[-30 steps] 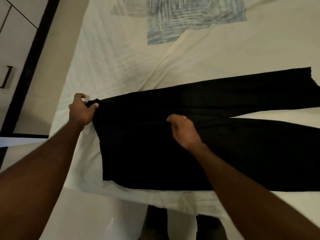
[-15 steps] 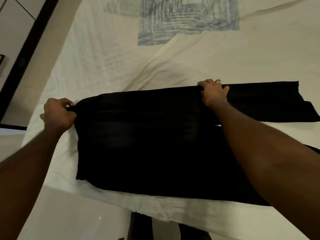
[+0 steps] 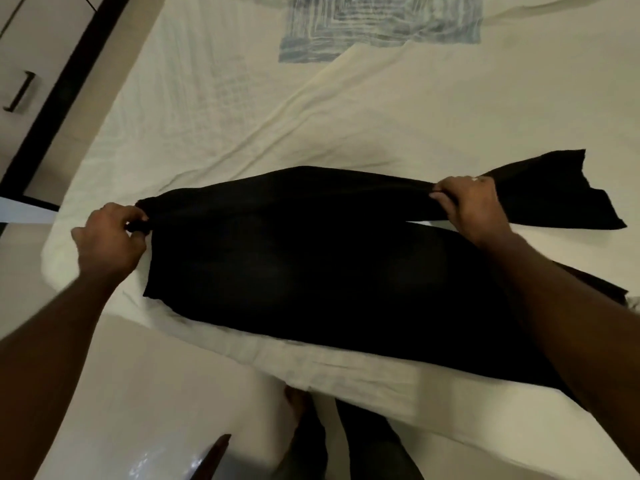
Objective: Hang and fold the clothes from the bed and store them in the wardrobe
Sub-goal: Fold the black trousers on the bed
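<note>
Both hands: L grip & R grip pinch trousers far edge.

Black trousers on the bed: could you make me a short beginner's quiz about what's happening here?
1. True or false: both hands grip the black trousers.
2. Which part does the left hand hold?
A. the waist end
B. a hem
C. the bedsheet
3. Fill in: the right hand pinches the far trouser ____ partway along, lifting it off the cream bedsheet.

Key: 1 true; 2 A; 3 leg.
</note>
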Motion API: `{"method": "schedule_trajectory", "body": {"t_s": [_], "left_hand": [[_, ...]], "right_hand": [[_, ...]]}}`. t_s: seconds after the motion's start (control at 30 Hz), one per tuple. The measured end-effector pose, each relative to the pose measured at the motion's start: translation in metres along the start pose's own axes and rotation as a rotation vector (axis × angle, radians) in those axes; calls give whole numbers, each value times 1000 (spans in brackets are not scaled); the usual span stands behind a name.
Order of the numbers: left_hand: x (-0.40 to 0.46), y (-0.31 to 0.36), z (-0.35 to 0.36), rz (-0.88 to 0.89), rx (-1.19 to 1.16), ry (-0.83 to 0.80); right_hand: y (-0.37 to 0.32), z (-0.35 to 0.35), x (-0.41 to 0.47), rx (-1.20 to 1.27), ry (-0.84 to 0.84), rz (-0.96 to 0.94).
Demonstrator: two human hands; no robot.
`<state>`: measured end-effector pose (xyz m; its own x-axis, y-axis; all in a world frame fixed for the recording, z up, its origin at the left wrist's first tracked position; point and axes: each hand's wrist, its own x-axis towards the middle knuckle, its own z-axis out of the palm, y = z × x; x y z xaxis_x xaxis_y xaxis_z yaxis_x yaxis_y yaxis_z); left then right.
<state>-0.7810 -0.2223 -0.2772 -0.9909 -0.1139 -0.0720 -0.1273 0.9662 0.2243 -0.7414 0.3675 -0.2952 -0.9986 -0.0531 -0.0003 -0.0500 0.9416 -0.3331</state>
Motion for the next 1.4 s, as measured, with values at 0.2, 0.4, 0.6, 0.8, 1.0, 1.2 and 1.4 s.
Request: {"method": "schedule_trajectory", "body": {"t_s": [0.2, 0.4, 0.6, 0.8, 1.0, 1.2, 1.4], "left_hand": [[-46, -31, 8, 133, 134, -116], [-69, -52, 14, 195, 104, -163], [-84, -67, 17, 250, 88, -173], [-95, -64, 15, 312, 155, -144], [-114, 6, 24, 441, 162, -156], [-145, 122, 63, 565, -43, -333], [-199, 242, 109, 654, -354, -580]], "right_hand": [[-10, 11, -133, -7, -234, -48], [-32, 42, -221, -122, -158, -19], [-48, 61, -259, -177, -205, -27], [-58, 72, -270, -242, -422, -36], [-75, 62, -268, -229, -494, 94], [-74, 39, -265, -90, -278, 250], [-36, 24, -262, -7, -107, 546]]}}
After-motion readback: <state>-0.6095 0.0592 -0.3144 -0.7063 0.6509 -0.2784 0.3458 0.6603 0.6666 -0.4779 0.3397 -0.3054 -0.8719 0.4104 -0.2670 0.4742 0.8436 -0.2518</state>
